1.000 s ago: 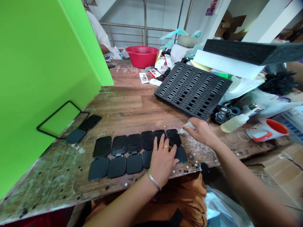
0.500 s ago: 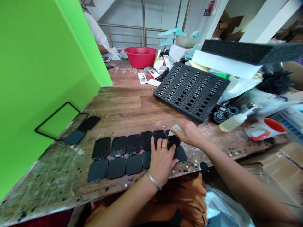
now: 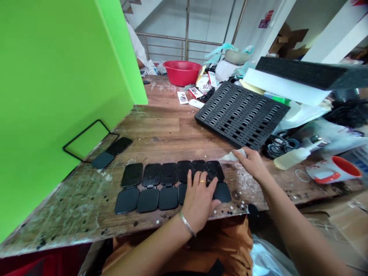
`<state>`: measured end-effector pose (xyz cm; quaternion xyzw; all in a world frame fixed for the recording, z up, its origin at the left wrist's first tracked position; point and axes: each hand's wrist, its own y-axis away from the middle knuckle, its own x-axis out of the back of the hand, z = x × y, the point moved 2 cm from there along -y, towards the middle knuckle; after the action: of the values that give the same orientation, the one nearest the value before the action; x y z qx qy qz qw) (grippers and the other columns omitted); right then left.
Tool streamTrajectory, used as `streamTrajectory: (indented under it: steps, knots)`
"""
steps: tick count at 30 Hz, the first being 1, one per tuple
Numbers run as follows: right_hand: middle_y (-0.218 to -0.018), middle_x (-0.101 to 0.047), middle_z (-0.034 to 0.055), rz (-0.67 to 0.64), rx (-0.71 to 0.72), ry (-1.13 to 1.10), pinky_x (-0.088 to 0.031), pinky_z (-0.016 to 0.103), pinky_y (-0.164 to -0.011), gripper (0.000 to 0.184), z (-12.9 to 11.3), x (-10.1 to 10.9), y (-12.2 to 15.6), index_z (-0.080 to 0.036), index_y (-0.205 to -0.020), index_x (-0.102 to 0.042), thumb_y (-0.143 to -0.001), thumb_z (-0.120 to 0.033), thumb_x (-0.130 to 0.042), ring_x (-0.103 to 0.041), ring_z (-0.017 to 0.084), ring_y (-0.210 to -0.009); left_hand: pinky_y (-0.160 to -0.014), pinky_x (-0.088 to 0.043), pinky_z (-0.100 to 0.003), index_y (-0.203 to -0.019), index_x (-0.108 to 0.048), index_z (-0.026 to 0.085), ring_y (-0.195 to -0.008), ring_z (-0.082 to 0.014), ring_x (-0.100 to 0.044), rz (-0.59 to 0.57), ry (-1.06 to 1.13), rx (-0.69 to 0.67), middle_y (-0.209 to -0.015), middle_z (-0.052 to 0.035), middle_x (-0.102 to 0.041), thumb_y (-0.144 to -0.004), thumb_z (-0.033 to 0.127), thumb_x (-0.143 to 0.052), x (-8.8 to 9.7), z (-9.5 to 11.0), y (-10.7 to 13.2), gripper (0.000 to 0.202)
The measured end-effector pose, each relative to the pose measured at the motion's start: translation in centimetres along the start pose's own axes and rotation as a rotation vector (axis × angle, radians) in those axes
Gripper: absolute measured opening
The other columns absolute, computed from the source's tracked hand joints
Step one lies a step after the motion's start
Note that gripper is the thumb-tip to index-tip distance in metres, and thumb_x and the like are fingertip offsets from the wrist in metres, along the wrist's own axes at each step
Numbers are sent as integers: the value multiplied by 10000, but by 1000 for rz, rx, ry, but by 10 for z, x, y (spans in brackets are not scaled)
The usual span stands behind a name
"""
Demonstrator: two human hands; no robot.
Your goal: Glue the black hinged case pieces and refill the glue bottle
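Two rows of black rounded-square hinged plates point(image 3: 148, 200) lie unfolded along the front of the table, the upper halves bearing circular ridges. My left hand point(image 3: 199, 195) rests palm down with spread fingers over plates toward the right end, hiding parts of them. Off to the right of the row, my right hand point(image 3: 251, 163) is closed round a small white thing point(image 3: 230, 156) that tapers leftward, low over the tabletop; whether it is a cloth or a small bottle is unclear. A single black hinged piece point(image 3: 120, 145) lies unfolded near the green panel.
A green panel point(image 3: 71, 57) walls off the left, with a black wire frame point(image 3: 82, 130) against it. A black slotted foam tray point(image 3: 243, 113), squeeze bottle point(image 3: 291, 158) and orange-white mug point(image 3: 330, 168) stand right. A red basin point(image 3: 182, 73) and a person's sleeve point(image 3: 136, 44) are behind.
My right hand has moved right, off the last upper plate, with the white thing still in it. My left hand stays on the plates. The whole view has shifted slightly.
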<state>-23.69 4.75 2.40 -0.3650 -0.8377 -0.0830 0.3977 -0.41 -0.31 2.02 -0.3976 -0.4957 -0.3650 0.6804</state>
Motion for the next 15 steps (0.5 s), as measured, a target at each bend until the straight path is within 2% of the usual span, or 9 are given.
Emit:
streamTrajectory:
  steps: [2, 5, 10, 15]
  knots:
    - [-542, -481, -11, -21, -35, -154, -297, 265, -519, 427, 0, -5, 5, -192, -628, -507, -795, -586, -500, -423, 138, -532, -1144, -174, -552, -1308, -507, 235, -1260, -299, -394, -1, -13, 25, -1299, -106, -498, -780, 449, -682, 6, -7, 10, 596]
    - [-561, -503, -9, -80, 4, -267, -311, 258, -517, 407, -12, -23, 8, -180, -668, -548, -792, -566, -518, -439, 140, -547, -1136, -160, -582, -1305, -518, 236, -1316, -330, -354, -25, -42, 69, -1319, -108, -527, -816, 482, -625, 13, -17, 23, 558]
    - [-542, -486, -12, -74, 141, -90, -292, 256, -510, 375, -39, -49, 2, -194, -610, -497, -810, -511, -487, -434, 136, -536, -1107, -147, -650, -1253, -572, 272, -1356, -377, -312, -55, -82, 71, -1324, -94, -558, -786, 502, -656, 12, -21, 27, 527]
    - [-536, -477, -11, -61, 174, 18, -252, 259, -503, 361, -49, -56, -5, -204, -585, -454, -813, -481, -487, -427, 136, -526, -1106, -151, -650, -1233, -592, 262, -1351, -378, -327, -51, -93, 61, -1302, -101, -578, -795, 500, -647, 11, -20, 24, 501]
